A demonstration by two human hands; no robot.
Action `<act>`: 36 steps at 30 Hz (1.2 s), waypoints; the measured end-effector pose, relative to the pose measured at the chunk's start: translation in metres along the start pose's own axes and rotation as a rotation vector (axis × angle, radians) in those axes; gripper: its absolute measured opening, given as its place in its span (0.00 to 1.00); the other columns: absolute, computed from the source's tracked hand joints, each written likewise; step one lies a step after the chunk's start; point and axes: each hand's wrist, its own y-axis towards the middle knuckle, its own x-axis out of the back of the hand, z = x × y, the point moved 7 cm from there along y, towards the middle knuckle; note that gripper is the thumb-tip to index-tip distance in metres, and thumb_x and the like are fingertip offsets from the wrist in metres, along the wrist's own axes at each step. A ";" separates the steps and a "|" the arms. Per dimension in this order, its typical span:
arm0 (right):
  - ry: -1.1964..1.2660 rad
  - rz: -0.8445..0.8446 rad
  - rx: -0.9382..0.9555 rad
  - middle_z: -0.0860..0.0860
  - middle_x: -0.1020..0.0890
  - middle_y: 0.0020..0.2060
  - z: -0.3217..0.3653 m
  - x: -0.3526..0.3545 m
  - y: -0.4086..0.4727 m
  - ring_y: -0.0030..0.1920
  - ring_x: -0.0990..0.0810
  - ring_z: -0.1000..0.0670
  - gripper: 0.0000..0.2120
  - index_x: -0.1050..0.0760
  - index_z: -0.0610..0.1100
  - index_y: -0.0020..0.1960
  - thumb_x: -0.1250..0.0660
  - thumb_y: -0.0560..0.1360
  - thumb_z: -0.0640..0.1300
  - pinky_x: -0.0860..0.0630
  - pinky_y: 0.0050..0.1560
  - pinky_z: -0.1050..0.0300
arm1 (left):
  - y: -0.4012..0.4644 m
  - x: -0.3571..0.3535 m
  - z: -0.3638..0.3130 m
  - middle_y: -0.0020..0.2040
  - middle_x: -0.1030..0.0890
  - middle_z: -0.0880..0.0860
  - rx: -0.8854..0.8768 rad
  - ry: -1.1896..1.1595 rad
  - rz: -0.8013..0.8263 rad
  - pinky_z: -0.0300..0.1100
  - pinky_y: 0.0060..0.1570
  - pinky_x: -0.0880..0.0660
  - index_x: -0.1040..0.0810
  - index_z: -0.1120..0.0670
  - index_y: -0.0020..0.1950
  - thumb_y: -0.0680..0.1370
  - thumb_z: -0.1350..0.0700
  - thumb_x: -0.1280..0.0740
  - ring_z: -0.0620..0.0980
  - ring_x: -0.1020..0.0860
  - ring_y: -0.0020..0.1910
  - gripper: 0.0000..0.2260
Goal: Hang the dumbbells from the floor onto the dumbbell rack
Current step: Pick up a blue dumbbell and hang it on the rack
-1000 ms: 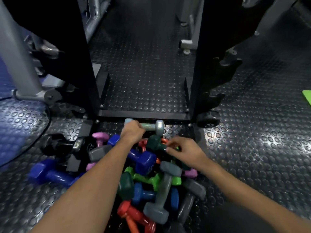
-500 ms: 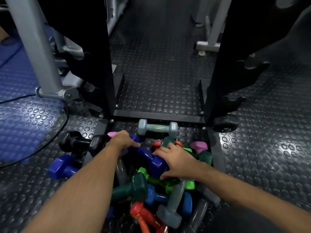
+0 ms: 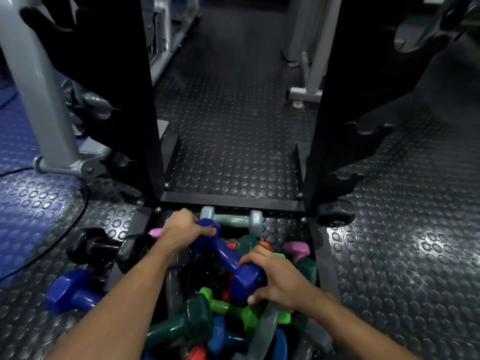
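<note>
A dark rubber floor (image 3: 405, 255) studded with round bumps covers the room, and a heap of coloured dumbbells lies on it just in front of the black dumbbell rack (image 3: 231, 202). Nearest the camera in that heap are a dark green dumbbell (image 3: 181, 324), a bright green dumbbell (image 3: 233, 311) crossing it, and a grey dumbbell (image 3: 262, 331). Above them both hands hold one dark blue dumbbell (image 3: 226, 258), which lies tilted on top of the pile: the right hand (image 3: 278, 280) curls round its nearer head, and the left hand (image 3: 181, 229) grips its farther head, the one closer to the rack. To the left of the pile, another blue dumbbell (image 3: 72, 291) and a black dumbbell (image 3: 104, 246) rest on the floor. A pale teal dumbbell (image 3: 232, 219) lies crosswise right against the rack's bottom crossbar. Beyond that bar rise the rack's two black uprights with notched side plates, and grey machine frames (image 3: 33, 81) stand farther back.
</note>
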 end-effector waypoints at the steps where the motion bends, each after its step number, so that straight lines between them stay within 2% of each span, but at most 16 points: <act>1: 0.052 -0.031 0.003 0.63 0.27 0.57 0.002 0.006 -0.002 0.59 0.25 0.59 0.35 0.26 0.56 0.65 0.18 0.61 0.58 0.26 0.60 0.56 | -0.001 0.005 -0.010 0.33 0.17 0.49 -0.031 -0.007 -0.018 0.37 0.29 0.30 0.14 0.52 0.40 0.66 0.39 0.20 0.46 0.19 0.33 0.17; 3: 0.129 -0.103 0.031 0.59 0.26 0.56 0.005 0.025 -0.004 0.59 0.24 0.56 0.34 0.23 0.53 0.64 0.17 0.61 0.54 0.26 0.62 0.53 | -0.001 0.013 -0.029 0.33 0.16 0.48 -0.074 -0.067 -0.055 0.37 0.30 0.29 0.13 0.50 0.40 0.66 0.39 0.19 0.46 0.18 0.34 0.15; 5: 0.174 -0.156 0.046 0.55 0.24 0.56 0.009 0.053 -0.007 0.59 0.23 0.53 0.33 0.22 0.52 0.64 0.16 0.62 0.49 0.27 0.62 0.57 | 0.003 0.016 -0.039 0.34 0.15 0.48 -0.079 -0.226 -0.084 0.37 0.34 0.26 0.12 0.49 0.43 0.64 0.40 0.18 0.47 0.16 0.37 0.16; 8: 0.358 -0.229 0.020 0.51 0.20 0.56 0.022 0.106 -0.012 0.54 0.20 0.54 0.28 0.20 0.50 0.62 0.18 0.64 0.42 0.25 0.54 0.63 | 0.002 0.011 -0.057 0.38 0.13 0.52 -0.081 -0.508 -0.039 0.42 0.45 0.21 0.12 0.54 0.47 0.63 0.42 0.17 0.50 0.14 0.41 0.21; 10: 0.500 -0.244 0.017 0.48 0.18 0.56 0.034 0.135 -0.012 0.52 0.19 0.54 0.24 0.20 0.44 0.61 0.20 0.67 0.37 0.23 0.52 0.63 | -0.003 0.002 -0.070 0.38 0.13 0.57 -0.060 -0.666 0.022 0.42 0.41 0.20 0.13 0.60 0.48 0.68 0.49 0.18 0.52 0.16 0.38 0.17; 13: 0.524 -0.224 -0.002 0.50 0.17 0.58 0.049 0.160 -0.012 0.57 0.17 0.50 0.20 0.20 0.42 0.63 0.23 0.72 0.33 0.22 0.56 0.58 | -0.017 -0.019 -0.084 0.40 0.15 0.61 0.017 -0.857 0.118 0.41 0.32 0.20 0.13 0.63 0.49 0.71 0.53 0.20 0.56 0.18 0.35 0.14; 15: 0.535 -0.269 0.004 0.49 0.16 0.58 0.050 0.167 -0.018 0.58 0.17 0.50 0.20 0.21 0.43 0.63 0.24 0.73 0.35 0.22 0.57 0.56 | -0.020 -0.032 -0.087 0.44 0.13 0.62 0.073 -0.896 0.124 0.48 0.36 0.18 0.12 0.60 0.50 0.67 0.50 0.19 0.59 0.16 0.38 0.17; 18: 0.561 -0.465 0.007 0.46 0.17 0.57 0.043 0.173 -0.039 0.57 0.18 0.46 0.18 0.23 0.44 0.64 0.27 0.75 0.41 0.21 0.59 0.49 | -0.027 -0.045 -0.095 0.39 0.13 0.61 0.119 -0.944 0.113 0.53 0.41 0.17 0.13 0.62 0.48 0.65 0.51 0.17 0.58 0.16 0.37 0.19; 21: 0.499 -0.715 -0.020 0.49 0.18 0.60 0.037 0.186 -0.060 0.61 0.19 0.46 0.15 0.21 0.50 0.65 0.34 0.81 0.52 0.23 0.66 0.38 | -0.045 -0.064 -0.112 0.37 0.14 0.62 0.165 -0.984 0.123 0.55 0.36 0.17 0.16 0.67 0.46 0.66 0.54 0.17 0.58 0.17 0.34 0.19; 22: 0.455 -0.752 -0.041 0.50 0.19 0.63 0.035 0.193 -0.066 0.63 0.20 0.49 0.18 0.21 0.52 0.67 0.35 0.81 0.58 0.25 0.68 0.40 | -0.053 -0.075 -0.120 0.38 0.15 0.62 0.190 -1.006 0.149 0.54 0.31 0.17 0.18 0.67 0.46 0.68 0.56 0.17 0.58 0.17 0.33 0.18; 24: 0.358 -0.737 -0.066 0.54 0.24 0.68 0.033 0.205 -0.074 0.68 0.24 0.52 0.29 0.25 0.55 0.72 0.32 0.75 0.67 0.26 0.69 0.50 | -0.067 -0.097 -0.136 0.40 0.15 0.63 0.247 -1.053 0.227 0.56 0.28 0.18 0.19 0.64 0.49 0.71 0.56 0.19 0.59 0.17 0.33 0.16; 26: 0.295 -0.738 -0.120 0.56 0.25 0.68 0.025 0.216 -0.087 0.66 0.22 0.53 0.34 0.28 0.58 0.73 0.25 0.71 0.64 0.24 0.65 0.54 | -0.078 -0.115 -0.154 0.45 0.14 0.63 0.273 -1.046 0.312 0.59 0.30 0.18 0.19 0.62 0.53 0.71 0.55 0.20 0.61 0.15 0.37 0.16; 28: 0.280 -0.827 -0.156 0.56 0.21 0.64 0.015 0.229 -0.106 0.61 0.19 0.54 0.32 0.28 0.56 0.72 0.21 0.71 0.58 0.22 0.61 0.55 | -0.090 -0.123 -0.169 0.46 0.14 0.62 0.258 -1.037 0.351 0.54 0.27 0.19 0.18 0.61 0.53 0.72 0.54 0.21 0.60 0.15 0.38 0.15; 32: 0.331 -1.013 -0.249 0.56 0.18 0.57 -0.007 0.255 -0.136 0.53 0.18 0.59 0.30 0.25 0.50 0.66 0.22 0.68 0.56 0.22 0.53 0.64 | -0.105 -0.127 -0.193 0.48 0.14 0.61 0.184 -1.098 0.321 0.47 0.29 0.19 0.17 0.61 0.53 0.74 0.51 0.22 0.59 0.15 0.43 0.15; 34: 0.407 -1.078 -0.280 0.53 0.16 0.54 -0.021 0.269 -0.143 0.51 0.17 0.59 0.29 0.23 0.48 0.64 0.22 0.67 0.57 0.22 0.52 0.65 | -0.114 -0.136 -0.207 0.50 0.15 0.60 0.165 -1.137 0.360 0.47 0.35 0.18 0.18 0.60 0.54 0.76 0.49 0.24 0.56 0.15 0.46 0.16; 36: 0.458 -1.112 -0.316 0.52 0.15 0.52 -0.037 0.279 -0.143 0.49 0.17 0.56 0.27 0.21 0.46 0.61 0.21 0.67 0.57 0.20 0.52 0.59 | -0.123 -0.150 -0.221 0.53 0.16 0.60 0.190 -1.180 0.448 0.51 0.45 0.19 0.20 0.57 0.57 0.77 0.46 0.26 0.55 0.17 0.47 0.17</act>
